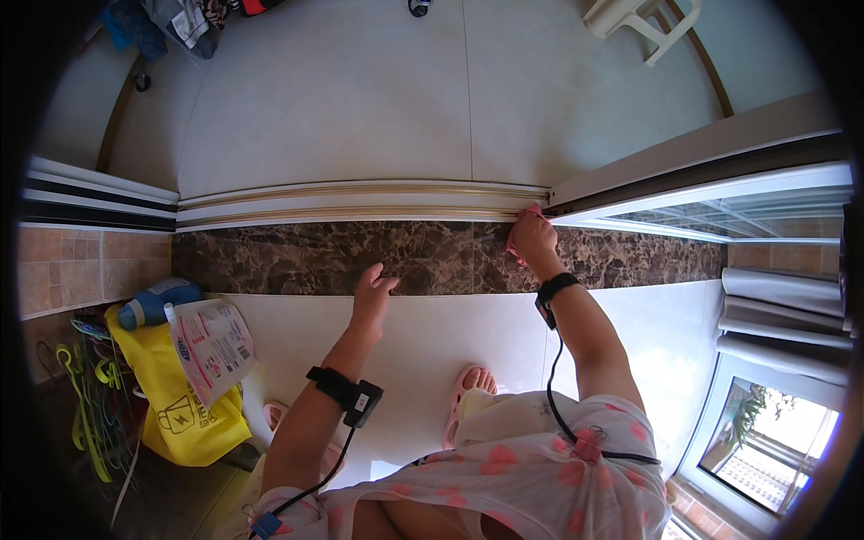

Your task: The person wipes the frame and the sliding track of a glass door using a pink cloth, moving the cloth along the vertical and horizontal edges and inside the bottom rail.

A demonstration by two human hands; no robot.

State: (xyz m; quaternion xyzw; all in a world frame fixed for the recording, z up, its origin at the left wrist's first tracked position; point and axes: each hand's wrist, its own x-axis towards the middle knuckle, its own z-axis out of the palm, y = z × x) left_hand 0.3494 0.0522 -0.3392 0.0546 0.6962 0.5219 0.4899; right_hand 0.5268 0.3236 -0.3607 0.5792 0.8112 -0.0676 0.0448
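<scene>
My right hand [538, 236] presses a pink cloth [514, 244] against the right end of a sliding-door floor track [351, 202], beside the foot of the door frame [580, 214]. Part of the cloth is hidden under the fingers. Two brass-coloured rails run along the white track. In front of it lies a dark brown marbled stone threshold [324, 256]. My left hand [372, 297] hovers at the threshold's near edge, thumb and a finger apart, holding nothing. Each wrist wears a black strap with a small device and a cable.
At left stand a yellow bag [182, 398], a white-and-pink refill pouch [211, 344], a blue bottle [162, 302] and several green hangers [84, 412]. A cream plastic stool [638, 23] is beyond the track. Grey curtain folds [783, 310] hang at right, near a window [763, 445].
</scene>
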